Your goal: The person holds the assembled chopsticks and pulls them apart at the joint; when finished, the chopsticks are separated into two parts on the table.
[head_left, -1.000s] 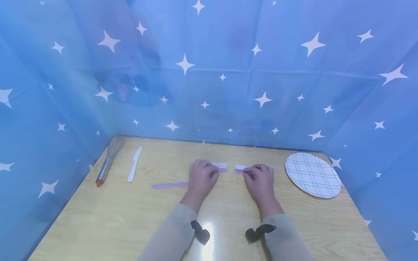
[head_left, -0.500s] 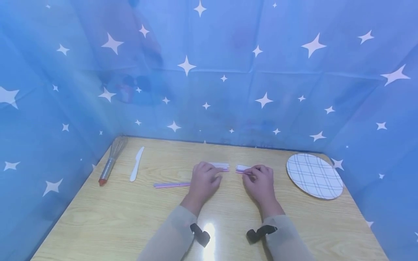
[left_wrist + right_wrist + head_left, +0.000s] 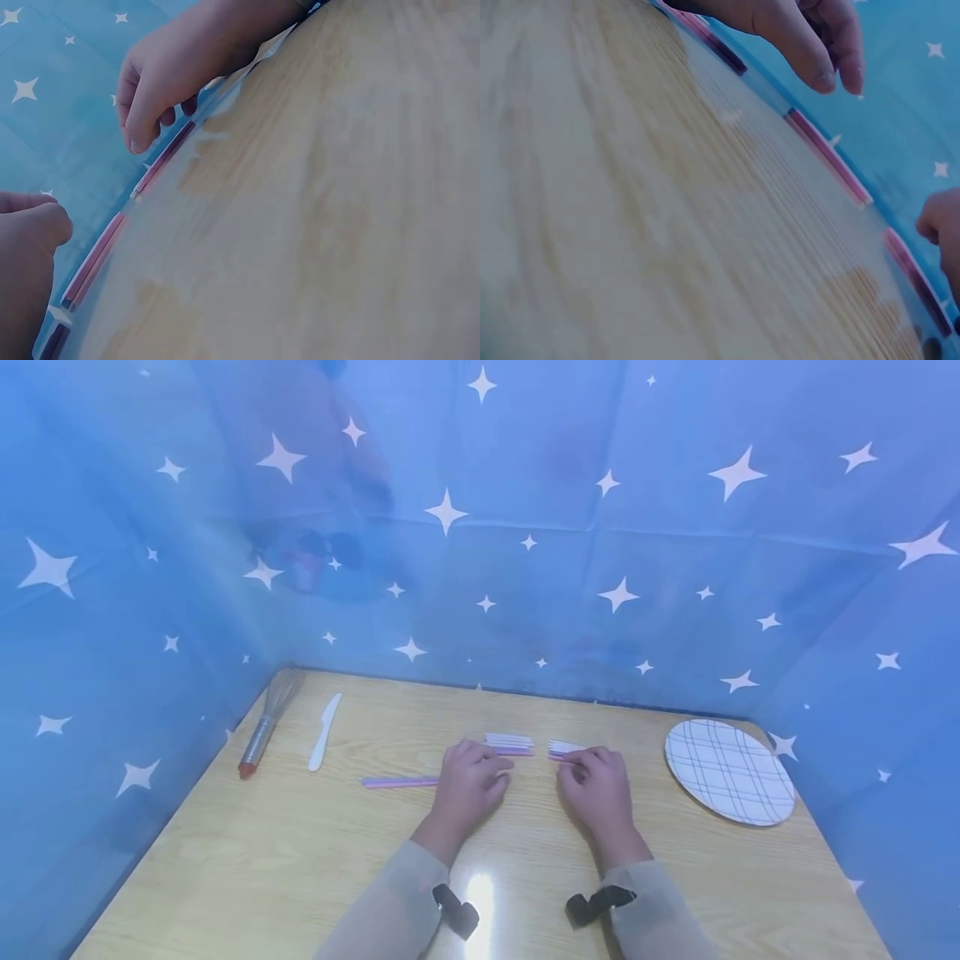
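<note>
My left hand [image 3: 468, 781] is just in front of a row of thin white, purple and pink sticks [image 3: 512, 744], its fingers loosely bent. In the right wrist view, a gap shows between its thumb and forefinger, above the table. A second short row of similar sticks [image 3: 564, 747] lies to the right, in line with the first and separated by a small gap. Close at its front edge hovers my right hand [image 3: 600, 785]; its fingers hang bent in the left wrist view, with nothing seen between them. More purple and pink sticks [image 3: 397, 782] lie left of my left hand, partly hidden by it.
A whisk [image 3: 268, 722] with a red handle end lies at the table's left edge, beside a white knife [image 3: 325, 732]. At the right is a white checked plate [image 3: 730, 772]. A blue star-printed curtain [image 3: 540, 593] stands behind the wooden table [image 3: 247, 877].
My left hand has drawn back slightly from the first row, lifting its fingers off it and uncovering more sticks. My right hand has eased its fingers at the second row. The head view has shifted slightly.
</note>
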`<state>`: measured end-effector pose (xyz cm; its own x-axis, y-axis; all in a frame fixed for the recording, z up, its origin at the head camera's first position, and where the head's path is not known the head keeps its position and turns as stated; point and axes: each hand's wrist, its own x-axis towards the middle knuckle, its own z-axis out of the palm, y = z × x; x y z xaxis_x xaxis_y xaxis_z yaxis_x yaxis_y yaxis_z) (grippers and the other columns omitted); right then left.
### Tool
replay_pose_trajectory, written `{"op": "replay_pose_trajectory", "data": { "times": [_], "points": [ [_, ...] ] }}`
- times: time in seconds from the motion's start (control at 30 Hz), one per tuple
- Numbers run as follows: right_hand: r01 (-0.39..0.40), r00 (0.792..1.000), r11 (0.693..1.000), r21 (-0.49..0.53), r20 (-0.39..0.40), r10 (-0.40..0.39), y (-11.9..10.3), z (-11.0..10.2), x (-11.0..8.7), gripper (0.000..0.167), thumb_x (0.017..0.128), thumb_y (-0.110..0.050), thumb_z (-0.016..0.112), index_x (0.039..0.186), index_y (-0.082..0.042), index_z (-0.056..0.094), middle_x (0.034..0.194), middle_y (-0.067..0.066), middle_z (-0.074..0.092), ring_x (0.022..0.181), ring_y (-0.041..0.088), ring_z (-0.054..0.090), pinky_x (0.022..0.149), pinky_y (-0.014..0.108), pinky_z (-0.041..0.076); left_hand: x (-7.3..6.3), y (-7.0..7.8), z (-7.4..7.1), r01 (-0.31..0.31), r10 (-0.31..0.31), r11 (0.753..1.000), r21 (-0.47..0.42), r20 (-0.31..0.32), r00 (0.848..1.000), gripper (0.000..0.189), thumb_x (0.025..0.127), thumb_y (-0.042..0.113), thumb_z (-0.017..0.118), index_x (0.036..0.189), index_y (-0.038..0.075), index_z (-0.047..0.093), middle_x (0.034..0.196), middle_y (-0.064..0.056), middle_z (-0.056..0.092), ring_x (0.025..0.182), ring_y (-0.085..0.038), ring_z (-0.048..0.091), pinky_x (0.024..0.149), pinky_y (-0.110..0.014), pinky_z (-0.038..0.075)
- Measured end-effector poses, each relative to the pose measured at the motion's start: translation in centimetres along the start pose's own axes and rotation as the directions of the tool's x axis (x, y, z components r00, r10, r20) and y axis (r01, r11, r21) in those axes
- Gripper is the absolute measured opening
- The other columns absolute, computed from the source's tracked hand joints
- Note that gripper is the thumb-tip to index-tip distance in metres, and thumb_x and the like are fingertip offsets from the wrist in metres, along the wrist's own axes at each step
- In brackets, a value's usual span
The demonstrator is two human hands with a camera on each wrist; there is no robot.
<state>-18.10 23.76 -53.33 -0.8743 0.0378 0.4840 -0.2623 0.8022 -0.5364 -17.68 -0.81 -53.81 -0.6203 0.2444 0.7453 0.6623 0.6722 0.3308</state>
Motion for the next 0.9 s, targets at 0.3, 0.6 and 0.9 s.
{"op": "replay_pose_trajectory", "data": {
  "times": [0.3,0.6,0.9],
  "points": [
    [-0.031,0.995,0.999,0.025,0.097,0.028,-2.4,0.7,-0.7,0.016,0.096,-0.020,0.073,0.106,-0.010,0.081,0.105,0.007,0.071,0.106,0.032,0.062,0.101,0.051,0.049,-1.5,-0.5,-1.9,0.083,-0.083,0.996,-0.045,0.001,0.997,0.014,0.089,0.011,0.081,0.102,0.015,0.083,0.103,0.003,0.073,0.101,-0.019,0.064,0.088,-0.040,0.051],
    [0.070,0.991,0.997,0.026,0.117,-0.073,-6.4,3.5,-1.0,0.016,0.095,-0.019,0.074,0.106,-0.011,0.082,0.103,0.004,0.072,0.104,0.030,0.064,0.096,0.048,0.054,-3.9,-3.3,-6.2,0.168,-0.168,0.986,-0.016,0.003,0.986,0.013,0.090,0.011,0.080,0.102,0.014,0.083,0.100,0.004,0.069,0.099,-0.020,0.062,0.091,-0.044,0.051],
    [0.167,0.966,0.982,0.091,0.183,-0.182,-10.6,6.4,-1.8,0.014,0.094,-0.021,0.075,0.106,-0.017,0.081,0.111,0.001,0.070,0.113,0.026,0.062,0.100,0.044,0.053,-5.8,-6.5,-10.4,0.396,-0.395,0.918,-0.022,0.041,0.918,0.023,0.090,0.019,0.083,0.112,0.012,0.080,0.114,0.000,0.066,0.110,-0.023,0.056,0.100,-0.051,0.043]
  ]
}}
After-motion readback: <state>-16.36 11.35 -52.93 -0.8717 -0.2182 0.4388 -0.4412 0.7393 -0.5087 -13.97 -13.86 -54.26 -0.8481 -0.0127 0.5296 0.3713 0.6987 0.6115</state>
